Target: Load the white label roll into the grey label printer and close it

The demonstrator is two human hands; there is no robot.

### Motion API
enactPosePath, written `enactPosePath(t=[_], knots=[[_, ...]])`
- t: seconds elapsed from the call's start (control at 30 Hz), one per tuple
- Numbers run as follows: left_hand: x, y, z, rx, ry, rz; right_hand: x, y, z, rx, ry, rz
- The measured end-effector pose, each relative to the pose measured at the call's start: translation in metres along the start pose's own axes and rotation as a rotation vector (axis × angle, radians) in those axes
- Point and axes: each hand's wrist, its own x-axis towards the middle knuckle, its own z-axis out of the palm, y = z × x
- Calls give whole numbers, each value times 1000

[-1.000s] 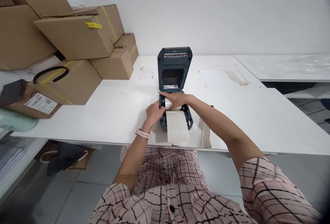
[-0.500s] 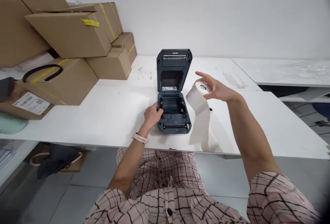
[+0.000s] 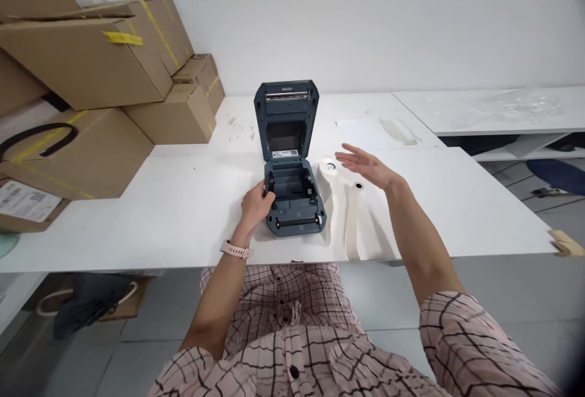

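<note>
At the table's (image 3: 201,202) left end we see boxes (image 3: 91,62) piled back toward the far edge, several with yellow tape. A black strap (image 3: 74,134) lies across a lower box, and a white label (image 3: 27,200) shows below it.

Toward the middle, our left hand (image 3: 256,205) pinches the left wall of the printer (image 3: 295,208), thumb on the rim, fingers against the outside; a pink band (image 3: 236,249) circles the wrist. The printer sits between the table's far and near edges, nearer the near one, its lid (image 3: 286,114) raised, its bay facing up.

Just right of it, a large roll (image 3: 328,167) seems to stand on end, though it is small in our view, its strip trailing toward the near edge. Beside it, a thinner roll (image 3: 359,186) trails paper to that edge too. Our right hand (image 3: 368,165) hangs near both, fingers spread and holding nothing.

At the near right corner we see a tan piece (image 3: 567,243).
</note>
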Motion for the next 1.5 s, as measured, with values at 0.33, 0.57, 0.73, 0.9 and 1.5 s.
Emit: enactPosePath(t=[0.33, 0.57, 0.73, 0.9, 1.5], knots=[[-1, 0, 3, -48, 15, -21, -64, 19, 15, 82, -59, 85], [0, -3, 5, -78, 13, -33, -11, -88, 80, -183, -323, -243], [3, -5, 8, -95, 16, -48, 44, -105, 149, -987, -424, -157], [2, -8, 12, -153, 27, -64, 56, -87, 173, -1253, -481, -87], [0, -13, 27, -804, -48, -64, -86, -65, 140, -779, -465, -486]])
